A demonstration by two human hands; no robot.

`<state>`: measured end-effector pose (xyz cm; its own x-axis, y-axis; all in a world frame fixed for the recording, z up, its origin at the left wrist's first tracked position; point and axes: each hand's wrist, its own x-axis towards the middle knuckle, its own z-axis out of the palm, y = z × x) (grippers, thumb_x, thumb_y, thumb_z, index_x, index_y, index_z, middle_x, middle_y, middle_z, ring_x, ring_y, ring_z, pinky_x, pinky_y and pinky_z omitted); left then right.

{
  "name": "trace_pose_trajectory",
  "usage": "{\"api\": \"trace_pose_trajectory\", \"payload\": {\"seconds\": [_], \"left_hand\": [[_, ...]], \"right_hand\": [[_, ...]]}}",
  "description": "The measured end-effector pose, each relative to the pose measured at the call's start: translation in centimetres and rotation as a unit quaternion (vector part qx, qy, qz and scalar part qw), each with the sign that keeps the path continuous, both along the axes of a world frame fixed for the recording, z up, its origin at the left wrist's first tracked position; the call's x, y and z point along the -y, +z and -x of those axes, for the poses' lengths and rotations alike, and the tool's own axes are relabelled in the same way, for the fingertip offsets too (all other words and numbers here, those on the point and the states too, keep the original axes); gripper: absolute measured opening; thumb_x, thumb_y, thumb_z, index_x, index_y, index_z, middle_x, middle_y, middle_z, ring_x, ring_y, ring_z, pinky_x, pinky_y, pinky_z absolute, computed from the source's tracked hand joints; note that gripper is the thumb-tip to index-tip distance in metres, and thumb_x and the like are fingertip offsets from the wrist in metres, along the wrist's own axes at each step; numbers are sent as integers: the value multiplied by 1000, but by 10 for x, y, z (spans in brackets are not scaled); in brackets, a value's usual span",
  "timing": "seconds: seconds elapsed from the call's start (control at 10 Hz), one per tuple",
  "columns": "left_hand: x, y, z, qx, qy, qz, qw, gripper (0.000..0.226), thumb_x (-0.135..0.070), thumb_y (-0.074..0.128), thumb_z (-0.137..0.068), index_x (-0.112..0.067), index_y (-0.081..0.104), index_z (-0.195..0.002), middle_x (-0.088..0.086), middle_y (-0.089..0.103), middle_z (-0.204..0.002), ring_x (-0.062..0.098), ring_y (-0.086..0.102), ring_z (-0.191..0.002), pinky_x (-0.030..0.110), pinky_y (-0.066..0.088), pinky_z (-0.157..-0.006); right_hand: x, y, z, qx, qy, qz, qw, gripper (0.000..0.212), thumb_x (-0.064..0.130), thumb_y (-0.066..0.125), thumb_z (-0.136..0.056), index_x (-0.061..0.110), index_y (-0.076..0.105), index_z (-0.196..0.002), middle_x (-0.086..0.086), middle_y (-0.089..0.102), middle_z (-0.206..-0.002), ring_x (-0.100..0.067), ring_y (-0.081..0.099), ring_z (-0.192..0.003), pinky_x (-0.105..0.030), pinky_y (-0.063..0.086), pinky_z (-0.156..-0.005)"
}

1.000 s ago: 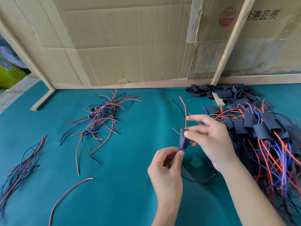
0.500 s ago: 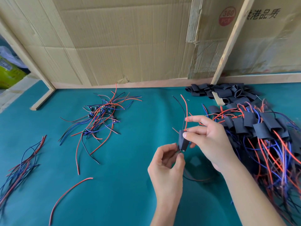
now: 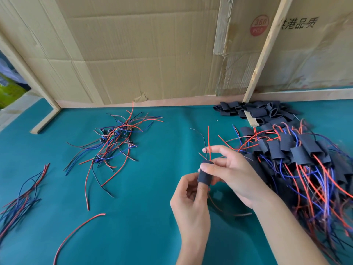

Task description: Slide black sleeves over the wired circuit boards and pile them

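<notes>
Since the earlier frame the black sleeve (image 3: 204, 175) has slid lower along its wires, and the left hand (image 3: 191, 205) now has its fingertip pressed into the sleeve's bottom opening. Head view: the right hand (image 3: 231, 175) pinches the matte, flattened tube between thumb and forefinger, its other fingers (image 3: 215, 150) loosely spread; the left hand's remaining fingers curl below it. Thin red and black wires (image 3: 208, 142) sprout stiffly from the sleeve's top, held just above the teal felt worktop (image 3: 145, 207). To the right lies a tangled pile of sleeved boards (image 3: 305, 159) — glossy red and blue leads spilling outward. Empty sleeves (image 3: 257, 111) heap by the corrugated cardboard wall (image 3: 143, 54); bare wired boards (image 3: 114, 138) lie well apart on the left.
</notes>
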<state>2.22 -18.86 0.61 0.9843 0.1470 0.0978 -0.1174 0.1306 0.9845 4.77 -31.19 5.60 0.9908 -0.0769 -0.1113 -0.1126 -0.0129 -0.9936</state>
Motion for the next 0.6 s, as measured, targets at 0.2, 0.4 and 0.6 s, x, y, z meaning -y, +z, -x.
{"api": "trace_pose_trajectory", "payload": {"seconds": [0.2, 0.4, 0.6], "left_hand": [[2, 1, 0, -2, -39, 10, 999, 18, -36, 61, -92, -27, 72, -81, 3, 69, -69, 12, 63, -61, 23, 48, -59], [2, -8, -2, -9, -46, 15, 999, 30, -5, 60, -100, -26, 71, -81, 5, 68, -68, 11, 59, -58, 21, 46, -54], [1, -13, -6, -15, -50, 27, 998, 38, 5, 58, -94, -28, 72, -80, 5, 69, -68, 12, 61, -57, 21, 45, -54]], "right_hand": [[27, 42, 14, 62, -95, 61, 992, 33, 13, 81, -85, 23, 70, -114, -4, 71, -69, -9, 55, -51, -19, 43, -50], [110, 130, 25, -25, -105, 455, 884, 47, 54, 86, -69, 31, 69, -106, 9, 77, -72, -4, 65, -60, -31, 45, -68], [131, 162, -39, -34, -107, 646, 755, 20, 49, 80, -79, 32, 71, -83, 14, 72, -84, -24, 64, -93, -31, 46, -80]]}}
